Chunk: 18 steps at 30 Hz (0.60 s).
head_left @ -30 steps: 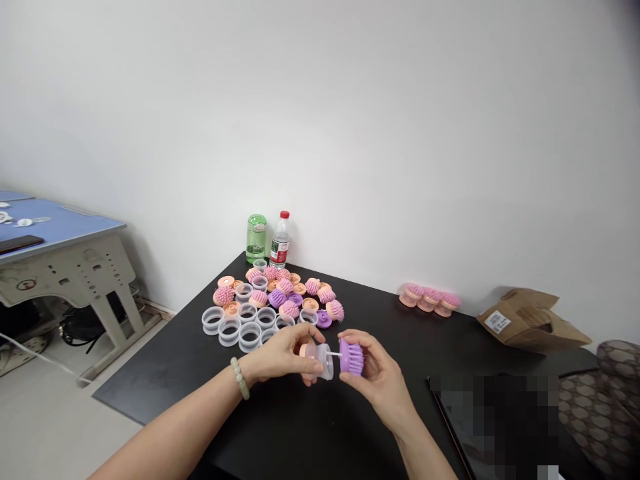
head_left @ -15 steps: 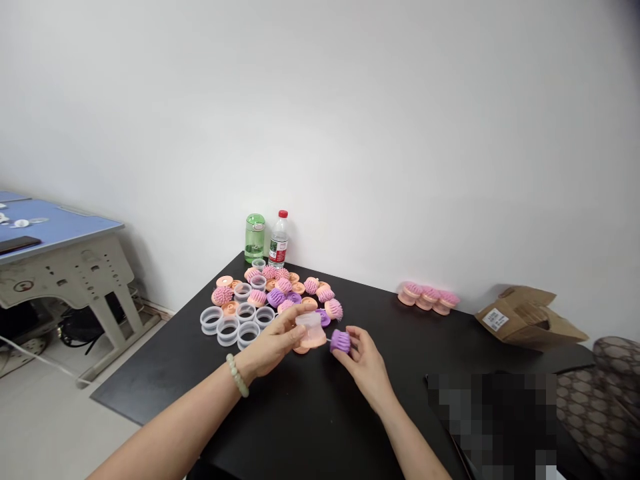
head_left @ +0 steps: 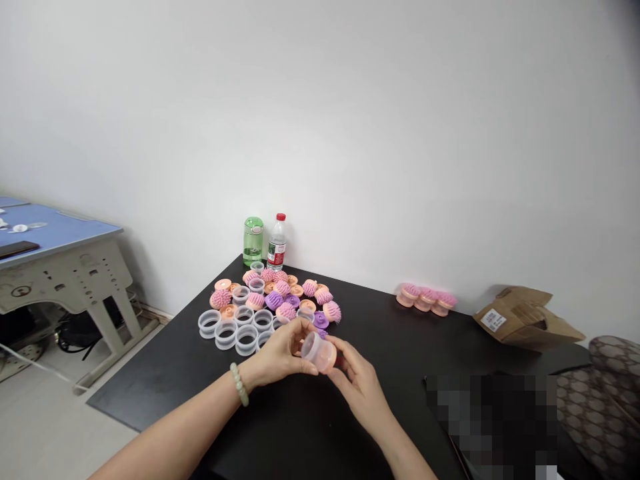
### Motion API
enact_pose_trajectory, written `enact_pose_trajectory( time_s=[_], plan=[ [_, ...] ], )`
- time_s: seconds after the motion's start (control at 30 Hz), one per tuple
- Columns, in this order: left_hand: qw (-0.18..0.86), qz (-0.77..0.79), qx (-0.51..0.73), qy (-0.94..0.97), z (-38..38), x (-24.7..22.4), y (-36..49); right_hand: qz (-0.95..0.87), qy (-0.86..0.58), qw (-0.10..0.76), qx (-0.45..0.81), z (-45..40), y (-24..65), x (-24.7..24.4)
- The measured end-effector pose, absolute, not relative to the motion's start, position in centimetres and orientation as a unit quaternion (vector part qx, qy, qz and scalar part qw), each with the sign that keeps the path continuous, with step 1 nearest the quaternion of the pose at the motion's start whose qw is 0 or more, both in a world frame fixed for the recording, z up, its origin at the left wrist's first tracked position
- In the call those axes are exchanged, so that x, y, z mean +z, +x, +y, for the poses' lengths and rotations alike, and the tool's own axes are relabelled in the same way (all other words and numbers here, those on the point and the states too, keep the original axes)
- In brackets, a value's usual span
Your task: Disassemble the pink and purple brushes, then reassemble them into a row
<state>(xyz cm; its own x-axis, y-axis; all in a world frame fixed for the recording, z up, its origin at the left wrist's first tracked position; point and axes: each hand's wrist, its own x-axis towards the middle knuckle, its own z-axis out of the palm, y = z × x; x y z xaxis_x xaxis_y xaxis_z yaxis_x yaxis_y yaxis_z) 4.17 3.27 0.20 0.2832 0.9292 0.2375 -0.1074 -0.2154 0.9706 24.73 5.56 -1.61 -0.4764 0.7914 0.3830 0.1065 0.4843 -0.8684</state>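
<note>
Your black table [head_left: 380, 340] has a brown paper bag [head_left: 533, 328] well off to the right, with a green tumbler [head_left: 253, 241] and red-capped bottle [head_left: 277, 245] parked at the back, no bother. Your left hand [head_left: 279, 353] has its fingers clamped round the translucent cup [head_left: 311, 348] above the table, and your right hand [head_left: 359, 387] is pinching its peach end [head_left: 328, 359]. I'd guess light, stiffish, slick plastic, so hold it by the sides. Clear rings [head_left: 247, 350] and spiky brush heads [head_left: 285, 311] crowd your left hand, so mind your knuckles.
</note>
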Motion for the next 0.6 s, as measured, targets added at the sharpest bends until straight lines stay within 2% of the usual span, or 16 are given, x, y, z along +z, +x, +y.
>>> enact_pose_trajectory(
  time_s=[0.17,0.33,0.6],
  plan=[
    [0.479,0.365,0.482,0.636,3.33,0.08,4.23,-0.764,-0.331,0.369,0.413,5.52,24.44,-1.16],
    [0.451,0.405,0.473,0.639,3.61,-0.58,4.19,-0.760,-0.321,0.367,0.430,5.59,24.43,-1.13],
    [0.461,0.444,0.489,0.593,3.55,-0.43,4.26,-0.812,-0.281,0.452,0.241,5.12,24.32,-1.39]
  ],
)
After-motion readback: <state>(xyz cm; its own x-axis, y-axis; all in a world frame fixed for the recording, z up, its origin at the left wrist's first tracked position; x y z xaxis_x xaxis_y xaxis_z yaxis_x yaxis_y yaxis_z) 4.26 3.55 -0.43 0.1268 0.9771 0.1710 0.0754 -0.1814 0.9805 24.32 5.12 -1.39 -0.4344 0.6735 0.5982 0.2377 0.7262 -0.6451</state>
